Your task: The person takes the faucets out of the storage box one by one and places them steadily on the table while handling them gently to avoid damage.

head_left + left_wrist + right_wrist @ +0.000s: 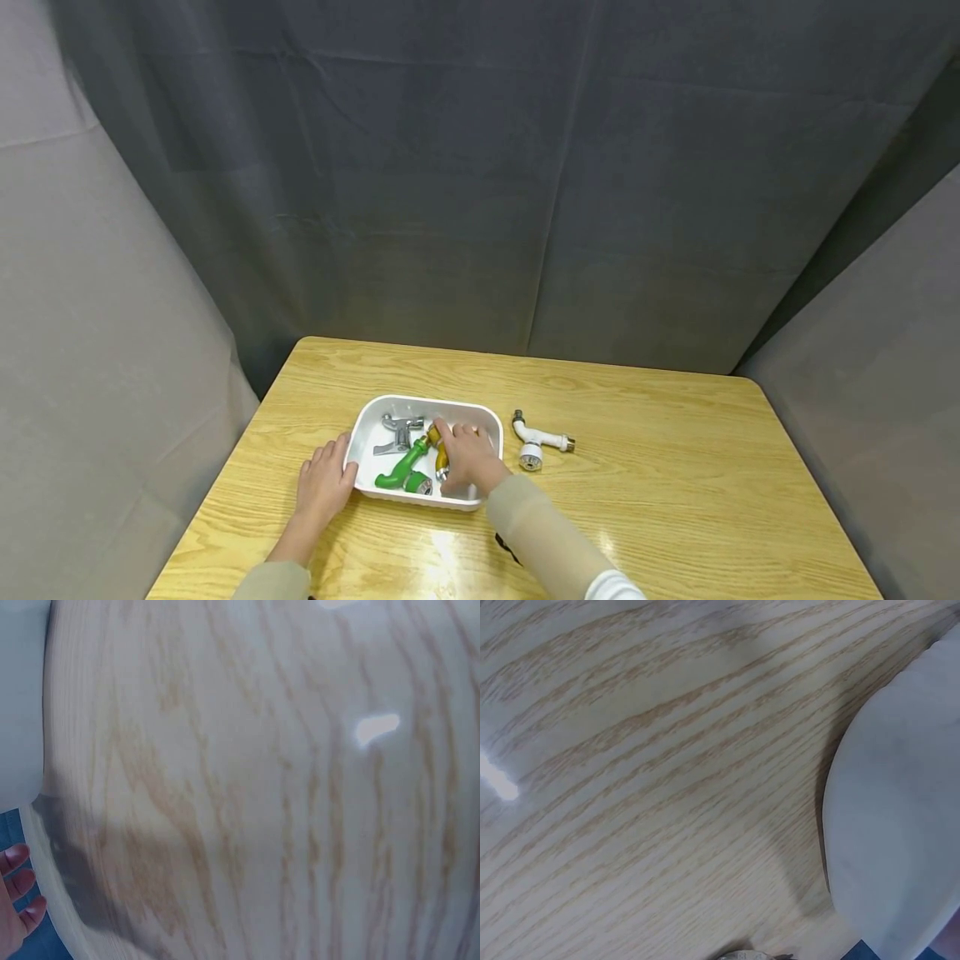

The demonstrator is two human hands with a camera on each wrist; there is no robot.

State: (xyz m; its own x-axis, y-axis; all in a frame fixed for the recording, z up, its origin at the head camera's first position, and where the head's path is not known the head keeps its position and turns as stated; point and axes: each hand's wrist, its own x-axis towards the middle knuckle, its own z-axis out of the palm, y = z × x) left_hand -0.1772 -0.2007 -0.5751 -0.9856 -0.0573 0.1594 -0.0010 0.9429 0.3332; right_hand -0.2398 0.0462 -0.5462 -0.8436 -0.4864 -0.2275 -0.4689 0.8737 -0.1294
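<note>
In the head view a white tray (367,472) stands on the table with three taps in it. My right hand (468,458) reaches over its right side and grips a yellow tap (442,458), partly hidden under the fingers. Just left of that lies a green tap (405,471), its upper end close to the yellow one. A chrome tap (402,435) lies behind them. At the tray's left rim my left hand (324,482) rests with relaxed fingers against the edge. Its fingers (19,883) show at the left border of the left wrist view.
A white tap (534,436) lies on the wooden table (675,475), right of the tray. Dark cloth (450,183) hangs behind the table, with pale cloth at both sides. The tray's outer wall (900,795) fills the right of the right wrist view.
</note>
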